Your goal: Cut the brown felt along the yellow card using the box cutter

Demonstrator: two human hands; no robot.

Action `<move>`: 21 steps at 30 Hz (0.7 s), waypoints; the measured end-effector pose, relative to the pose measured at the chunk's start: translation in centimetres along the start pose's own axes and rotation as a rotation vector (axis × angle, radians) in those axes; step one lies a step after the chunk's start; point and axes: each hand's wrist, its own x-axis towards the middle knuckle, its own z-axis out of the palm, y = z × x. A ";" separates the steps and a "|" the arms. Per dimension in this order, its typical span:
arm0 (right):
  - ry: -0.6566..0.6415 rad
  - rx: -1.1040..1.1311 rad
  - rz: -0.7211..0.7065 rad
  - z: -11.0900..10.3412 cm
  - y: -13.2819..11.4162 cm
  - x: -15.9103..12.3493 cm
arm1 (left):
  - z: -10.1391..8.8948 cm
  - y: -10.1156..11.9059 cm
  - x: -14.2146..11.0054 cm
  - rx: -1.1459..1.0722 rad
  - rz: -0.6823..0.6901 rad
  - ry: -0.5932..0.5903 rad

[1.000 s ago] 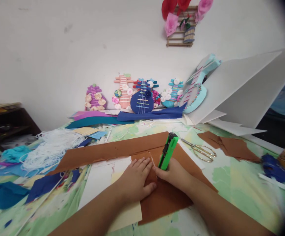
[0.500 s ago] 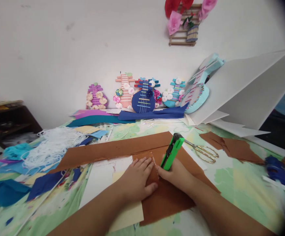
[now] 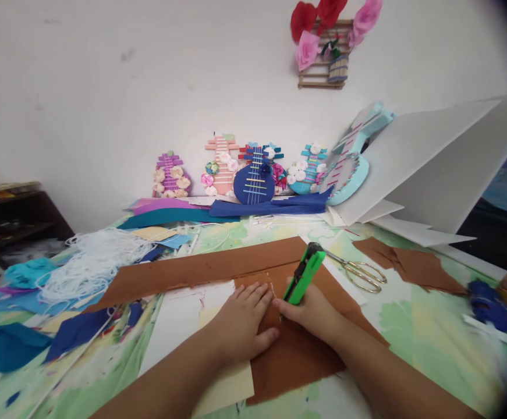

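Brown paper or cloth (image 3: 305, 355) lies on the table in front of me, with a pale line of cut or edge running down it. My left hand (image 3: 247, 320) rests flat on its left part, fingers spread and pointing away from me. Just right of that line, my right hand (image 3: 309, 311) is closed round a green utility knife (image 3: 305, 272), which stands tilted with its back end up. The knife's tip is down at the brown sheet and mostly hidden by my fingers. Under the left side are a white sheet (image 3: 172, 326) and a cream sheet (image 3: 227, 390).
Gold-handled scissors (image 3: 362, 274) lie to the right, beside brown scraps (image 3: 428, 267). White cord (image 3: 100, 262) is heaped at the left near blue pieces (image 3: 78, 334). Several paper lutes, including a dark blue one (image 3: 253, 185), lean against the wall. White boards (image 3: 428, 157) stand at back right.
The knife leans a little further right than a second ago. My left hand stays pressed on the brown sheet, and the camera view shifts slightly.
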 end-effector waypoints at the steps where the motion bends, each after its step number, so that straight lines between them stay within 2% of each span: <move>1: 0.005 0.011 0.003 -0.1 0.1 0.0 | 0.0 0.0 0.0 -0.002 0.000 0.001; 9: 0.116 0.109 0.131 -0.4 0.1 0.1 | 0.0 0.2 -0.1 -0.006 -0.019 -0.016; 16: -0.015 0.100 0.060 -0.3 -0.2 0.1 | -0.1 0.1 0.0 -0.019 -0.006 0.007; 21: -0.040 0.092 0.041 -0.3 -0.3 0.1 | -0.1 0.0 -0.1 -0.006 -0.004 0.001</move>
